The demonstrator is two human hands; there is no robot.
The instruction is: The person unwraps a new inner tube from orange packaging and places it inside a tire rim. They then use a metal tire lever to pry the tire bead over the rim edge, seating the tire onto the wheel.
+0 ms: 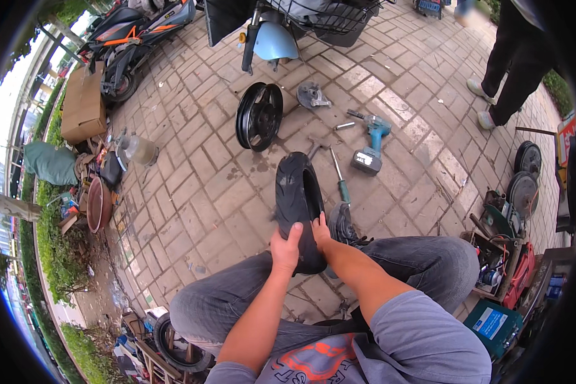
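Observation:
A black scooter tyre (pixel 292 192) stands upright on the paving between my knees, its tread toward the left and its hollow side toward the right. My left hand (pixel 285 246) grips its near left side, thumb lying up along the tread. On the other side my right hand (pixel 322 232) holds the tyre's right edge, some fingertips hidden inside. Beyond the tyre, a black wheel rim (pixel 260 117) stands on the ground. A screwdriver with a green handle (pixel 340 180) and a hammer (pixel 316 148) lie just right of the tyre.
A teal cordless impact wrench (pixel 372 146), a metal socket (pixel 345 126) and a brake hub plate (pixel 313 95) lie farther out. Scooters (pixel 141 38) stand at the back. A person (pixel 515 64) stands at the far right. An open toolbox (pixel 493 269) sits by my right knee.

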